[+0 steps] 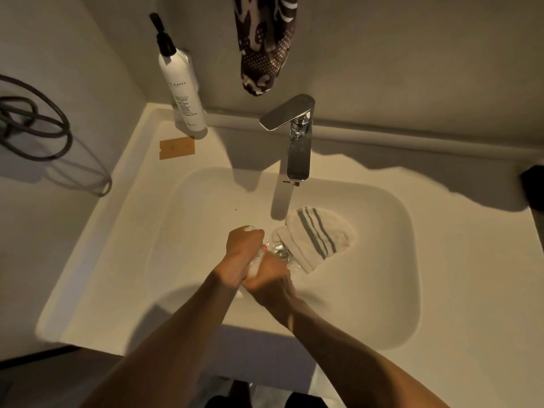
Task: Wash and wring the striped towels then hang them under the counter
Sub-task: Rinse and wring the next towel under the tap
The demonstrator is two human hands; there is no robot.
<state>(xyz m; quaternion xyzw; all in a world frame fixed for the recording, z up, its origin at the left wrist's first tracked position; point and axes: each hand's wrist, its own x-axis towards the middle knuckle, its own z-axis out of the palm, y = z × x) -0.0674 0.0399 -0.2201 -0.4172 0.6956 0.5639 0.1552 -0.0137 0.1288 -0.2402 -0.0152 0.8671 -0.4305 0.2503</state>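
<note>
Both hands, left hand (243,250) and right hand (269,279), clench one twisted towel (255,265).

walls (412,54): plain, pale | light: dim, warm, hard shadows | surface (471,290): white | cable (35,128): coiled, left wall | cloth (265,45): patterned, far wall

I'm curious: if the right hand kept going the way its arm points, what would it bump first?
Probably the left hand: the right hand already presses against it, both gripping the twisted towel. Depth is unclear.
</note>
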